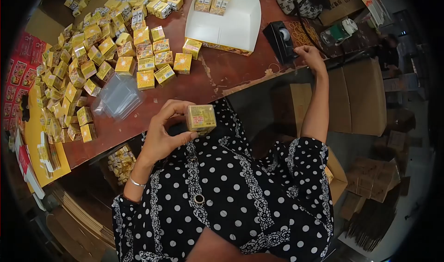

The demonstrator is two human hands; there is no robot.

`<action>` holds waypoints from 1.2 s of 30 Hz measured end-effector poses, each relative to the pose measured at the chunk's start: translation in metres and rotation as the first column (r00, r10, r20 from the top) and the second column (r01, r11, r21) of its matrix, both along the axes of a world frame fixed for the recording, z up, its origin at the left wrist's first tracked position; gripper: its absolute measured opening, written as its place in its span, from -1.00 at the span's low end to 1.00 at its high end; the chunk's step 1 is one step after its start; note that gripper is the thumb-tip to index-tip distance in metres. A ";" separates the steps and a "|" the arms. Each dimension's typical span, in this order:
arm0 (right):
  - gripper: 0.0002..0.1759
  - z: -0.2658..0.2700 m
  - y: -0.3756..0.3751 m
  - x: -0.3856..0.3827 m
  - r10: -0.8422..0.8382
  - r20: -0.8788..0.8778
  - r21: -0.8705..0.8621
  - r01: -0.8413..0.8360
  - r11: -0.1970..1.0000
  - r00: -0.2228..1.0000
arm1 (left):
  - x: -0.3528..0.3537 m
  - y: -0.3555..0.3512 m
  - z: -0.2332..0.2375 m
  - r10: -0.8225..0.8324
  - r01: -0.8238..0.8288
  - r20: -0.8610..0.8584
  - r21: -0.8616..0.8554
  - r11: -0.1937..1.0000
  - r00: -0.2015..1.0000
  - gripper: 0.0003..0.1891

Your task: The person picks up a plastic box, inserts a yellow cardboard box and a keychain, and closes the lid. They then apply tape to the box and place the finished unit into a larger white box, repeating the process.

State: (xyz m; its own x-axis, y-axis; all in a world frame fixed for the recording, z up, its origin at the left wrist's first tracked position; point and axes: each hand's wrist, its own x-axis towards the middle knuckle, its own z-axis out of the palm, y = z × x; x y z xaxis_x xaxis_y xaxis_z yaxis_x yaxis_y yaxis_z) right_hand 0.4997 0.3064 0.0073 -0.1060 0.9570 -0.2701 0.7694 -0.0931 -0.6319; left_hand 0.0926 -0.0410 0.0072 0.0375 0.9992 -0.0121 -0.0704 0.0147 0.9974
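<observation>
My left hand (167, 131) grips a small yellow box (202, 117) between thumb and fingers, in front of my chest. Its sides look glossy and clear, with printed text facing up. At the table's front edge, my right hand (311, 58) reaches out to a black tape dispenser (278, 40). Thumb and forefinger are pinched together at the dispenser's near end; any tape between them is too small to make out. Left of the middle, a stack of clear plastic sheets or sleeves (119, 96) lies near a large pile of similar yellow boxes (95, 53).
A white open carton (226, 30) holds a few small boxes at its far end. Rubber bands (303, 33), a green-and-clear container (340, 30) and a patterned bag (300, 2) lie at the right. Cardboard boxes (360, 97) stand below the table edge.
</observation>
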 end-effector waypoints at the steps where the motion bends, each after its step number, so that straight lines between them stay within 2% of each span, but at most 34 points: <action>1: -0.74 -0.003 0.004 0.003 -0.004 -0.046 -0.047 0.001 0.999 0.999 | 0.000 0.000 0.001 -0.007 0.007 0.005 -0.001 1.000 1.000 -0.44; 6: -0.73 -0.001 0.003 0.007 0.021 -0.175 -0.116 -0.042 0.992 0.984 | -0.001 0.001 0.005 -0.008 0.007 -0.031 -0.012 1.000 0.999 -0.43; 8: -0.71 -0.006 -0.005 0.005 -0.049 -0.401 -0.043 0.034 0.998 0.915 | -0.002 0.001 0.005 0.000 0.000 -0.022 -0.017 1.000 1.000 -0.43; 9: -0.71 -0.004 -0.012 0.003 -0.046 -0.400 -0.041 0.032 0.999 0.915 | -0.002 0.000 0.005 0.000 -0.001 -0.015 -0.019 1.000 1.000 -0.42; 11: -0.69 0.001 -0.029 0.001 -0.133 -0.578 -0.038 0.137 0.990 0.805 | -0.002 -0.001 0.003 -0.002 0.002 -0.006 -0.021 1.000 1.000 -0.42; 12: -0.69 -0.005 -0.033 0.004 -0.133 -0.577 -0.036 0.138 0.990 0.806 | -0.003 -0.001 0.001 -0.008 0.008 0.001 -0.025 1.000 1.000 -0.42; 14: -0.68 -0.034 -0.037 0.016 -0.110 -0.738 0.022 0.187 0.982 0.665 | -0.003 -0.002 -0.001 -0.012 0.013 0.010 -0.025 1.000 1.000 -0.42; 17: -0.71 -0.070 -0.039 0.025 -0.127 -0.743 0.049 0.243 0.969 0.657 | -0.002 -0.005 0.000 -0.005 0.006 0.048 -0.015 1.000 0.999 -0.42; 20: -0.79 -0.080 -0.043 0.012 -0.122 -0.773 0.114 0.326 0.938 0.622 | -0.002 -0.007 0.004 0.018 -0.019 0.068 0.015 1.000 0.998 -0.41; 24: -0.81 -0.080 -0.044 0.008 -0.078 -0.753 0.202 0.342 0.918 0.654 | 0.001 -0.006 0.005 0.042 -0.045 0.175 0.015 0.999 0.984 -0.39; 26: -0.80 -0.098 -0.035 0.021 -0.038 -0.621 0.368 0.334 0.868 0.783 | 0.003 -0.006 0.007 0.053 -0.066 0.247 0.043 0.997 0.968 -0.35; 27: -0.80 -0.089 -0.039 0.022 -0.033 -0.422 0.526 0.274 0.805 0.906 | 0.005 -0.008 0.011 0.092 -0.109 0.271 0.047 0.993 0.958 -0.34; 28: -0.80 -0.070 -0.044 0.016 -0.038 -0.209 0.664 0.170 0.728 0.977 | 0.007 -0.008 0.014 0.138 -0.160 0.289 0.054 0.986 0.947 -0.33; 30: -0.84 -0.042 -0.057 -0.002 -0.025 -0.208 0.793 0.183 0.581 0.978 | 0.006 -0.012 0.015 0.253 -0.272 0.130 0.158 0.949 0.959 -0.30; 31: -0.88 -0.016 -0.081 -0.029 0.055 -0.444 0.672 0.292 0.680 0.894 | 0.007 -0.013 0.016 0.291 -0.300 0.072 0.216 0.929 0.954 -0.30; 32: -0.91 0.011 -0.112 -0.064 0.089 -0.655 0.521 0.363 0.772 0.751 | 0.008 -0.013 0.014 0.356 -0.344 0.011 0.283 0.895 0.934 -0.33; 33: -0.87 0.026 -0.138 -0.091 0.161 -0.695 0.478 0.283 0.832 0.700 | 0.007 -0.012 0.014 0.361 -0.348 0.002 0.278 0.895 0.932 -0.33; 35: -0.75 0.038 -0.186 -0.138 0.316 -0.763 0.429 0.076 0.900 0.564 | 0.006 -0.010 0.014 0.491 -0.352 -0.213 0.470 0.810 0.845 -0.34; 36: -0.65 0.041 -0.208 -0.158 0.395 -0.788 0.425 -0.048 0.904 0.472 | 0.007 -0.009 0.014 0.489 -0.351 -0.212 0.469 0.811 0.846 -0.34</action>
